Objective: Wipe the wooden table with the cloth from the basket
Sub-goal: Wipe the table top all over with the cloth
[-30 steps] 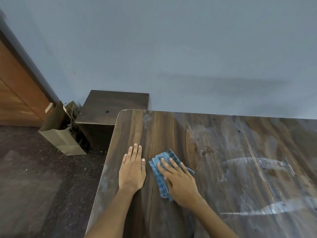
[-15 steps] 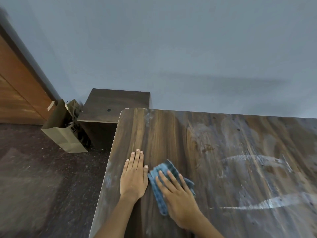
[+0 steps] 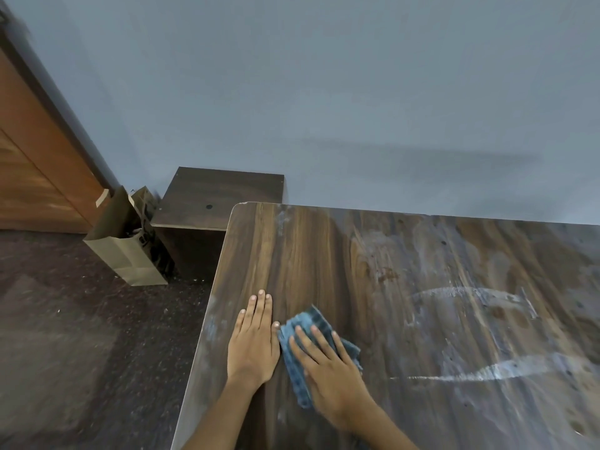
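Two hands lie on one wooden bench (image 3: 422,287): the left hand (image 3: 253,345) and the right hand (image 3: 331,371). One blue cloth (image 3: 308,323) is there. On the floor stand one brown paper bag (image 3: 130,254) and one low dark cabinet (image 3: 220,196). One wooden door (image 3: 32,164) shows at left.

Right of the right hand (image 3: 331,368) pressing the cloth (image 3: 311,323), the wooden table (image 3: 454,271) lies open to the wall. Just left, the flat left hand (image 3: 255,342) blocks the path toward the edge.
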Motion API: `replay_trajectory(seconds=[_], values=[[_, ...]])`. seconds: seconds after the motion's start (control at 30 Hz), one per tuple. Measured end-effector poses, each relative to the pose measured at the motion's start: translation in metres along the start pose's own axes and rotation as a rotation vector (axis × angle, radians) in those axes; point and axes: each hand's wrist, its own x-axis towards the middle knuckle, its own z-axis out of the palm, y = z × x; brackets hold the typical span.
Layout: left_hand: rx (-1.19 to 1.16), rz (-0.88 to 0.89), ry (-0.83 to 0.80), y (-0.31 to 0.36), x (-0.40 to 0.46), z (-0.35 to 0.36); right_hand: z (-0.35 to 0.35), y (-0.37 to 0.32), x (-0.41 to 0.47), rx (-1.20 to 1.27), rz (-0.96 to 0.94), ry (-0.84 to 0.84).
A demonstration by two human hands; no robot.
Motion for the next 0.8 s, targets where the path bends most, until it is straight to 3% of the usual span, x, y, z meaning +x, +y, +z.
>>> replay_trajectory(seconds=[0.07, 0.2, 0.33, 0.53, 0.7, 0.8], values=[[-0.01, 0.001, 0.008, 0.0, -0.006, 0.001, 0.001, 0.017, -0.018, -0.002, -0.028, 0.036], [-0.005, -0.001, 0.002, 0.001, -0.017, 0.0, -0.016, 0.042, 0.008, -0.046, 0.141, 0.062], [0.01, -0.017, 0.007, 0.003, -0.022, 0.0, -0.028, 0.019, 0.037, 0.109, 0.258, 0.039], [0.023, 0.001, -0.017, 0.001, -0.037, -0.003, -0.001, -0.01, -0.028, 0.075, -0.032, 0.057], [0.02, -0.026, -0.067, 0.002, -0.057, -0.008, -0.009, 0.041, -0.027, 0.084, 0.216, 0.073], [0.015, -0.038, -0.085, 0.003, -0.069, -0.012, -0.018, 0.028, -0.003, 0.171, 0.428, 0.017]])
